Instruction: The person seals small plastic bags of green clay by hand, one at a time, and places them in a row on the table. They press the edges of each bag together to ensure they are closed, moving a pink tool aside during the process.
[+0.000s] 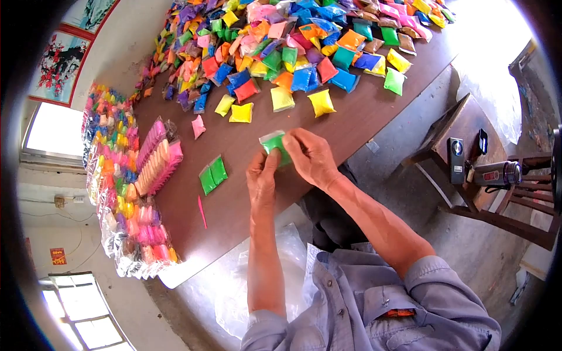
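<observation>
Over the near edge of the table (351, 126), holding one small green packet (274, 143) just above the surface between both hands. Pinching its upper end with right hand (310, 155), fingers pressed together over the top. Gripping its lower edge with left hand (261, 181), thumb and fingers closed on the plastic.

Just left of the hands, laid flat: green pair (212, 174), side by side, touching. Below that, thin pink strip (202, 212). Further left, packed in clear wrap: wrapped rows (126, 193) of many-coloured packets, with one pink-and-peach row (158, 158) lying against them.

Up at the far end, heaped loose: mixed pile (293, 41) in yellow, blue, red, orange and green, thinning out toward the hands.

Judging from that: a fair share already bundled in rows, a larger share loose and mixed, only two greens set apart. Early to middle, at a guess.

Off right, on wooden stool (468, 117): phone (456, 159), metal flask (497, 174). On the lap, clear plastic bag (287, 257).
</observation>
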Available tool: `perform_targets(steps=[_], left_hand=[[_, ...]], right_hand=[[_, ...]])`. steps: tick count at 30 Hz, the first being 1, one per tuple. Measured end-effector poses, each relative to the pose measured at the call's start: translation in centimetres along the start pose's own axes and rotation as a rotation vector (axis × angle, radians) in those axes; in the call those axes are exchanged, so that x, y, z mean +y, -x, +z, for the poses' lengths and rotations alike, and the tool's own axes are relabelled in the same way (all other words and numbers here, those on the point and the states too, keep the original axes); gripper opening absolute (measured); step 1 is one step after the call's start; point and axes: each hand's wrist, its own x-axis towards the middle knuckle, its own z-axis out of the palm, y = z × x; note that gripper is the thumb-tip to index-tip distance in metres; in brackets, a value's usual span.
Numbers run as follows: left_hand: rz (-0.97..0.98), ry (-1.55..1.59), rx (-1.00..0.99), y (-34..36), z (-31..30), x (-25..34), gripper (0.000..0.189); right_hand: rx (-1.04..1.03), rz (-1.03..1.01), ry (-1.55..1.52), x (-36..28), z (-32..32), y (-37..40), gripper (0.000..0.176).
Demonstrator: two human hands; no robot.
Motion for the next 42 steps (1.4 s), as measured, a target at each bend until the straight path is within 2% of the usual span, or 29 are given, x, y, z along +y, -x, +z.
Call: perform_targets(steps=[1,4,6,8,10,17,22,29,42], left_hand=[[-0.031,0.145,0.028,0.0,0.2,0.2,0.022],[-0.063,0.224,0.019,-0.2,-0.6,0.1,0.022],[-0.041,0.179,0.020,-0.1,-0.3,0.0,0.022],[-0.020,0.134,0.019,0.1,0.1,0.3,0.022],[0.001,-0.093,-0.020,0.4,0.5,1.2,0.021],[-0.055,0.022,-0.010,0.2,0.1,0.8,0.023],[-0.110,-0.004,0.002,0.6,0.4,1.7,0.020],[-0.064,0.015,-0.023,0.7,0.1,1.3,0.021],[-0.038,0.094,0.004,0.2,-0.3,0.1,0.018]], right_hand=[[-0.007,-0.058,0.029,-0.5,0.1,0.2,0.018],[-0.038,-0.122,0.085,-0.6,0.2,0.3,0.017],[-0.060,-0.126,0.115,-0.5,0.0,0.3,0.016],[-0.067,-0.031,0.072,-0.3,-0.2,0.3,0.015],[-0.054,-0.030,0.089,-0.3,-0.3,0.2,0.015],[-0.048,-0.108,0.091,-0.4,0.0,0.2,0.019],[-0.053,-0.071,0.118,-0.3,-0.1,0.1,0.021],[0.011,-0.044,0.062,-0.4,0.3,0.1,0.020],[-0.062,-0.049,0.164,0.0,0.0,0.2,0.020]])
